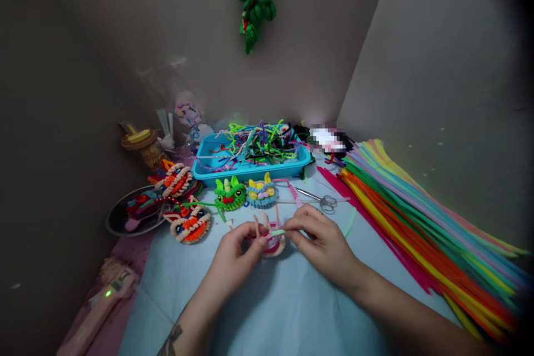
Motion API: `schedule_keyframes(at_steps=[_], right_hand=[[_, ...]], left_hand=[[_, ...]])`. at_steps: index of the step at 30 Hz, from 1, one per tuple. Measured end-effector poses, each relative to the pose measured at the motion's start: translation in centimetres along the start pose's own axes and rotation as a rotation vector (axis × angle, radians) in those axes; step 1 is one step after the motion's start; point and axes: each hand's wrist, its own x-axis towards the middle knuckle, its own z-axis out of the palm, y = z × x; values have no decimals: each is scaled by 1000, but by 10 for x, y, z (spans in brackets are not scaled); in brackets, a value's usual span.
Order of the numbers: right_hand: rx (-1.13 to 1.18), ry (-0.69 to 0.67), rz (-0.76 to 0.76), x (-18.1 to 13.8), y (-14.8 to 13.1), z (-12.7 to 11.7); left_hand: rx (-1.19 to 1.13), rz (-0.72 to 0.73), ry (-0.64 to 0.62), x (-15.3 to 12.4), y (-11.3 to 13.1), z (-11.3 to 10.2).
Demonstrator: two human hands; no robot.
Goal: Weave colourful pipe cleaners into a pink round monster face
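Low over the blue cloth, my left hand [237,253] is closed on a pink and cream pipe-cleaner craft piece [273,248], with short ends sticking up from it. My right hand [323,238] pinches a pale green pipe cleaner [278,232] between thumb and fingers. The green strip lies across the top of the pink piece; whether it is joined there I cannot tell. Just beyond my hands sit a green pipe-cleaner animal head [230,194] and a blue one with yellow ears [262,193]. Metal scissors [326,201] lie past my right hand.
Behind is a blue tray [250,172] heaped with pipe-cleaner scraps. Long coloured pipe cleaners [417,222] spread along the right. Orange and cream heads [192,224] and a dark metal bowl [119,217] stand left, with a pink glue gun [102,306] nearer. Green pieces [256,0] hang on the wall.
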Motion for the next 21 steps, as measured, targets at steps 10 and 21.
schedule_keyframes(at_steps=[10, 21], right_hand=[[-111, -13, -28, -3, -4, 10], [-124, 49, 32, -4, -8, 18]], left_hand=[[-130, 29, 72, -1, -9, 10], [-161, 16, 145, -1, -14, 20]])
